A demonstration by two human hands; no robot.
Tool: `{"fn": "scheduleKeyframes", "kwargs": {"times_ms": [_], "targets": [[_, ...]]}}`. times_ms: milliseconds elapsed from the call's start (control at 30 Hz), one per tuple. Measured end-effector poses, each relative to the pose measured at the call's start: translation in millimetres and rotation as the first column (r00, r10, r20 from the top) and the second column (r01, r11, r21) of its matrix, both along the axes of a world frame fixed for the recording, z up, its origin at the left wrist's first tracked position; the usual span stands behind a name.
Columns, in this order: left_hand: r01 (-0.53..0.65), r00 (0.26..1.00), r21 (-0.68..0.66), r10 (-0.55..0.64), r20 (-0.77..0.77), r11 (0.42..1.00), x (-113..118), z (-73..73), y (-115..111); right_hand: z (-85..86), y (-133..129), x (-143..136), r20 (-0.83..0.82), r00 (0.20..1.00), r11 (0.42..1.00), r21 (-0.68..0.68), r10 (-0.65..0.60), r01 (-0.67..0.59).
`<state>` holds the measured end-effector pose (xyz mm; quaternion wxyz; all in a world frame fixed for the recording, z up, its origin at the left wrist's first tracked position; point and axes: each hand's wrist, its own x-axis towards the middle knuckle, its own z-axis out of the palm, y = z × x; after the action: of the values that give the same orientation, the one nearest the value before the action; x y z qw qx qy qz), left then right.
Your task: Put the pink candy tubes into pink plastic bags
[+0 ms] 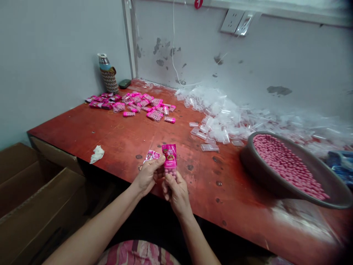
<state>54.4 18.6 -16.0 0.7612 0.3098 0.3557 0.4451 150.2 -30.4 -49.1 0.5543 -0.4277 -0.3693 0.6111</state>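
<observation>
Over the table's front edge, my left hand point(148, 173) pinches the side of an upright pink printed packet point(169, 156). My right hand point(178, 192) is closed on a small clear container of pink candies point(170, 172), just below the packet. The container's upper part is hidden by the packet, and I cannot tell whether it sits inside or behind. Close behind my left hand's fingers lies another pink printed packet point(152, 155); whether the hand touches it cannot be seen.
Pink-capped candy containers point(155, 115) and pink packets point(100, 105) lie at the back left by a flask point(109, 75). Clear empty containers point(228, 117) are heaped along the wall. A dark basin point(245, 156) of pink candies stands right. Crumpled tissue point(97, 154) and a cardboard box point(41, 198) are left.
</observation>
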Motion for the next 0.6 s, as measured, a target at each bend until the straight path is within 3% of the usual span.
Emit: {"fn": "scheduleKeyframes", "kwargs": {"times_ms": [167,333,400,533,600], "targets": [[0.07,0.992,0.057,-0.064,-0.108,0.996,1.3,3.8,3.0,0.3,-2.4,-0.3,0.059,0.998,0.999,0.019,-0.03,0.029],[-0.085,0.909,0.314,0.203,-0.363,0.945,2.1,-0.9,1.0,-1.0,-3.4,-1.8,0.235,0.963,0.991,0.03,-0.131,0.128],[-0.086,0.904,0.294,0.199,-0.379,0.952,2.6,-4.0,-3.0,-3.6,-3.4,-2.6,0.16,0.983,0.995,-0.003,-0.093,0.095],[-0.002,0.949,0.142,0.046,-0.31,0.99,0.9,-8.0,-9.4,-10.3,-4.3,-3.3,-0.11,0.993,0.997,-0.068,0.03,-0.038],[0.028,0.965,0.105,0.0,-0.261,0.994,-0.6,-8.9,-9.0,-11.1,-4.1,-2.7,-0.129,0.99,0.995,-0.076,0.05,-0.06]]}}
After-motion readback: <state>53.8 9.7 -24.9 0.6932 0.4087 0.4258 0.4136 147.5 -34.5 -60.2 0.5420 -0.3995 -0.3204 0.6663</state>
